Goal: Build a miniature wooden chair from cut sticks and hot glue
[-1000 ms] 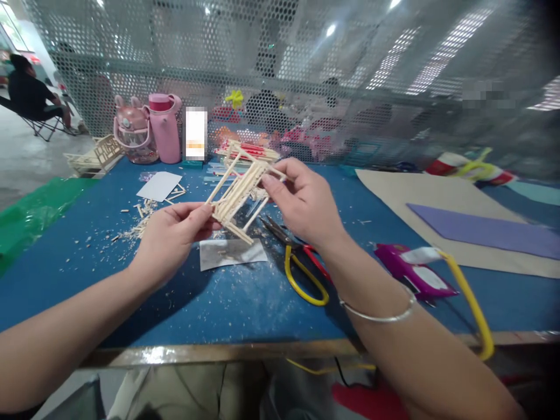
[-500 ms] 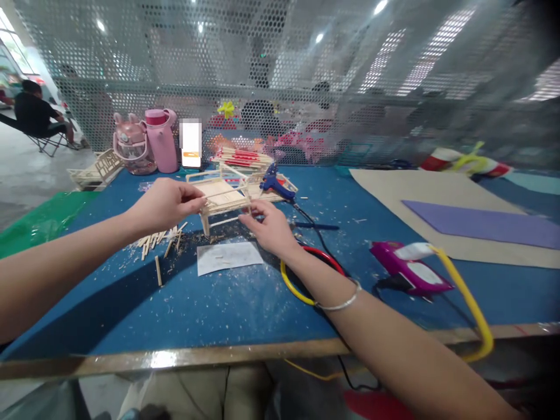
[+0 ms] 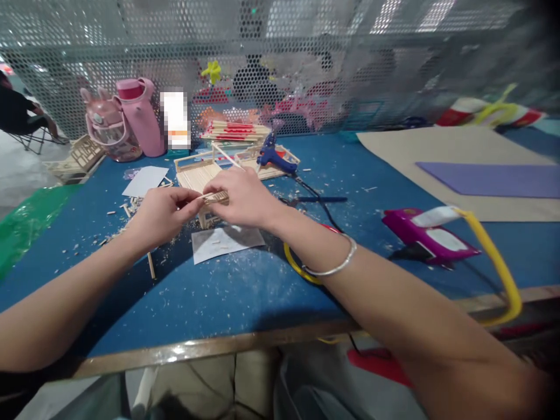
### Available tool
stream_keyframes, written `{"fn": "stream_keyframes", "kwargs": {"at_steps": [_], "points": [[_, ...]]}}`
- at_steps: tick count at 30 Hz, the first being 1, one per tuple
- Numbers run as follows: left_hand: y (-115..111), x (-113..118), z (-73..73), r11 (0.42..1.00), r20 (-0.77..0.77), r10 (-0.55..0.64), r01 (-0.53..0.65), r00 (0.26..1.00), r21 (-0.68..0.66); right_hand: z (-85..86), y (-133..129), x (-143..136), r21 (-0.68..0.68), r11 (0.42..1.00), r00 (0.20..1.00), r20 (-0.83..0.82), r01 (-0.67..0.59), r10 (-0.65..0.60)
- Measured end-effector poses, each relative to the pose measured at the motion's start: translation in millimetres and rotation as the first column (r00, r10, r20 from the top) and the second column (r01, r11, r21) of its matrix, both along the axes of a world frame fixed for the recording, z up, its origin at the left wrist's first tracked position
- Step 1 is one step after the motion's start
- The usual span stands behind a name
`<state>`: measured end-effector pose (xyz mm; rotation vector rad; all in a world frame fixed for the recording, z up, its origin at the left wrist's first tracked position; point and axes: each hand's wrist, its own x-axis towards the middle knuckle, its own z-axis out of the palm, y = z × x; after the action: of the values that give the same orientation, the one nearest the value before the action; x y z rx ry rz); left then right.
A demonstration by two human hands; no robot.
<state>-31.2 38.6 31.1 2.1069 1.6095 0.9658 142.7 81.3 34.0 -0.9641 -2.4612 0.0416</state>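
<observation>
Tabletop (image 3: 192, 315), blue and flecked with pale crumbs, spreads out as I watch from afar through one head camera. One pair of scissors (image 3: 291, 263) lies partly hidden by my right forearm (image 3: 371, 291), which wears one silvery bracelet (image 3: 339, 268). To the right rests one magenta item (image 3: 426, 236) with a yellow tube (image 3: 496, 254).

One loose stick (image 3: 151, 266) and one white slip (image 3: 227, 244) sit just in front of my two bare hands. The left hand (image 3: 164, 216) pinches, thumb to forefinger, the left end of a ribbed wooden piece (image 3: 220, 198); the right hand (image 3: 247, 195) has thumb and fingers pressed on its other end. I cannot tell whether the piece is joined to the wooden frame (image 3: 196, 174) directly behind the fingers.

That frame stands on the table, pale and unpainted, its flat top slatted, with thin rails and one stubby leg in sight. Beyond are two more stick structures, one near (image 3: 249, 156), one far left (image 3: 81, 154); one blue glue gun (image 3: 275, 158); one bundle of sticks (image 3: 236, 131); and two pink bottles, one clear-bodied (image 3: 109, 137), one solid (image 3: 142, 125), before a perforated screen (image 3: 140, 49).
</observation>
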Motion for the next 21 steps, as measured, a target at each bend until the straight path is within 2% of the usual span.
{"fn": "stream_keyframes", "kwargs": {"at_steps": [4, 8, 12, 18, 21], "points": [[-1.4, 5.1, -5.8, 1.000, 0.056, 0.024, -0.024, 0.998, 0.000, -7.8, 2.6, -0.3, -0.036, 0.999, 1.000, -0.018, -0.004, 0.003], [-5.0, 9.5, -9.1, 0.998, 0.121, 0.065, -0.063, 0.991, -0.022, -8.9, 1.2, 2.3, -0.062, 0.997, 0.995, -0.099, -0.034, 0.028], [-7.4, 14.0, -11.0, 0.995, 0.212, 0.092, -0.084, 0.973, -0.045, -13.9, -3.8, -0.2, -0.082, 0.996, 0.977, -0.213, -0.020, 0.002], [-8.7, 16.0, -13.3, 0.994, 0.267, 0.106, -0.099, 0.958, -0.038, -27.9, -14.1, -7.5, 0.135, 0.989, 0.964, -0.263, 0.063, -0.025], [-8.7, 14.7, -14.3, 0.993, 0.267, 0.114, -0.104, 0.957, -0.051, -30.8, -17.5, -10.9, 0.151, 0.983, 0.963, -0.261, 0.109, -0.067]]}}
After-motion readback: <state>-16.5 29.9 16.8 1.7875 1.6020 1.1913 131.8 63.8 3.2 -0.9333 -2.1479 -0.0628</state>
